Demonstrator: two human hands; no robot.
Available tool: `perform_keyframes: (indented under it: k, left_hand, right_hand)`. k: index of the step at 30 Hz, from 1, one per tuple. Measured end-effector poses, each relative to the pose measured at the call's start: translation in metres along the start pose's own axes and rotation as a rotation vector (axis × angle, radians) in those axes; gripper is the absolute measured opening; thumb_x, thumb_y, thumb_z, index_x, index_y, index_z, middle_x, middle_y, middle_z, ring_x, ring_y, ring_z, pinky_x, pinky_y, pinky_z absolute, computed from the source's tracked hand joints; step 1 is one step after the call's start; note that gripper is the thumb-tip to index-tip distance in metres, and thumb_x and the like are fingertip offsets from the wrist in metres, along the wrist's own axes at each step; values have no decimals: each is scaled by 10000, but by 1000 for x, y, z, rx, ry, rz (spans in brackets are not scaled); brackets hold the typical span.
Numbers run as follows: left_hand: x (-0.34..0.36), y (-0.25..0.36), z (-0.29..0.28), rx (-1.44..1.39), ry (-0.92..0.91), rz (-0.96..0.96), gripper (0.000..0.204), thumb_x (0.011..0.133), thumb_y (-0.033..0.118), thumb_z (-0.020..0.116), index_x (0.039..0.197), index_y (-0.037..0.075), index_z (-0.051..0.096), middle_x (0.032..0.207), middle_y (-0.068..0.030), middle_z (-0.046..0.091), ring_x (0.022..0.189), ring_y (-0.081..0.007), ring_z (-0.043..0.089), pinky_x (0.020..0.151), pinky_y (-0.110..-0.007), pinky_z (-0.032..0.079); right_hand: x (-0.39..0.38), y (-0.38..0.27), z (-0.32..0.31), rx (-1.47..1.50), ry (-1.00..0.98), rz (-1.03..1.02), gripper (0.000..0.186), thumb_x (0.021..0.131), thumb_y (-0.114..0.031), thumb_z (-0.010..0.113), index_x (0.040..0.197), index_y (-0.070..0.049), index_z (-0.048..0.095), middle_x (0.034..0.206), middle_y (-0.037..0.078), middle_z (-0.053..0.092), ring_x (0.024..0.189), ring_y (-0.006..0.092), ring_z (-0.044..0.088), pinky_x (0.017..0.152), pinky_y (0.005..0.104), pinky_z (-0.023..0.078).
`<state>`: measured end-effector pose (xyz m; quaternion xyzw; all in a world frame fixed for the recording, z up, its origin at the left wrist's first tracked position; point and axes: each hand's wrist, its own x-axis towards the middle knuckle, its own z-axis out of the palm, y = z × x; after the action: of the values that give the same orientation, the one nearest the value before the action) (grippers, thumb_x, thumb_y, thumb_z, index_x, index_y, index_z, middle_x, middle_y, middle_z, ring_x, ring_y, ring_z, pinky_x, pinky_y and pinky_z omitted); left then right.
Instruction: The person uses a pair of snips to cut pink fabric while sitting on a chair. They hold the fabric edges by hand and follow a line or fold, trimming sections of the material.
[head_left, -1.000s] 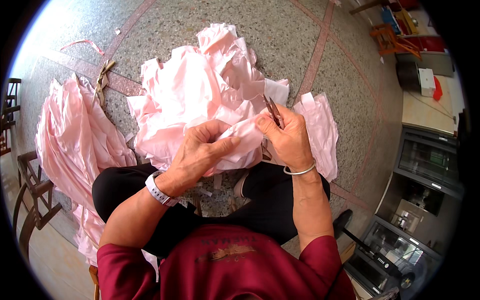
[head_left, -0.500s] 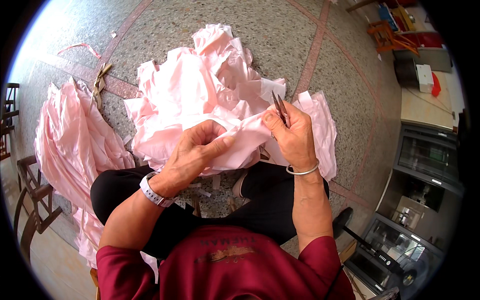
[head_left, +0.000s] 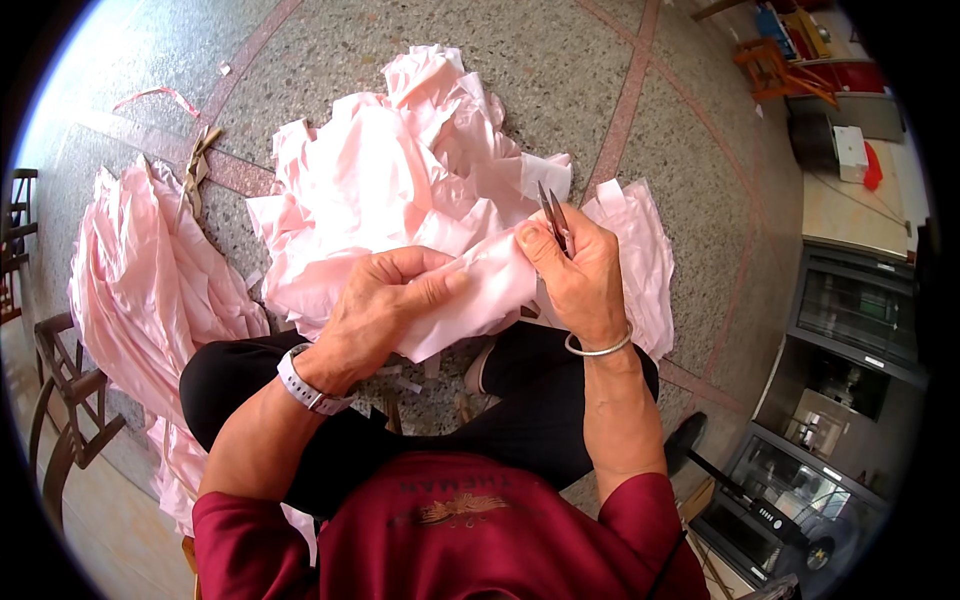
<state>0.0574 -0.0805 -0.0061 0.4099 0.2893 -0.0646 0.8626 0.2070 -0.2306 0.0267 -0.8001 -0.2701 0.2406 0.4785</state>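
Between my hands a piece of pale pink fabric (head_left: 492, 282) is stretched over my lap. My left hand (head_left: 380, 298) grips it, thumb pressed on top, its lower corner hanging free. The thumb and fingers of my right hand (head_left: 582, 280) pinch the fabric's other end. That same hand holds a small pair of dark metal scissors (head_left: 556, 222), blades pointing up and away from me; the handles are hidden in the palm. The fabric joins a large crumpled pink heap (head_left: 365, 165) just beyond my hands.
More pink fabric (head_left: 155, 260) lies at the left, and another part (head_left: 640, 255) at the right. A tan strip (head_left: 200, 165) and a pinkish ribbon (head_left: 165, 95) are on the speckled floor. Wooden chairs (head_left: 75, 385) stand far left; a standing fan (head_left: 775, 515) and dark cabinets (head_left: 850, 310) are at the right.
The fabric between my hands has been turned, and more of its smooth face shows with a corner hanging lower. My right hand has shifted slightly left, still with the scissors.
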Motion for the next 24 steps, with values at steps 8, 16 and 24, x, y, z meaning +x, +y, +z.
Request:
perform_keyframes:
  k: [8, 16, 24]
  left_hand:
    - [2, 0, -1, -49, 63, -39, 241, 937, 239, 657, 1005, 12, 697, 834, -39, 696, 684, -93, 645, 578, -216, 511]
    - [0, 6, 4, -185, 7, -102, 236, 949, 204, 630, 1055, 0, 682, 943, -73, 700, 773, -128, 667, 670, -245, 546]
    - [2, 3, 5, -293, 4, -131, 241, 957, 231, 614, 1065, 18, 650, 920, -86, 684, 694, -150, 650, 557, -268, 519]
  right_hand:
    - [-6, -7, -15, 110, 52, 104, 239, 982, -212, 584, 1057, 13, 619, 735, 32, 619, 658, 63, 552, 583, 225, 443]
    - [-19, -13, 4, 3, -329, 103, 160, 950, -119, 575, 977, 26, 638, 590, 30, 580, 544, 84, 538, 518, 271, 436]
    - [-19, -11, 0, 21, -353, 143, 179, 944, -104, 559, 1030, 27, 643, 582, 32, 561, 525, 87, 502, 505, 284, 416]
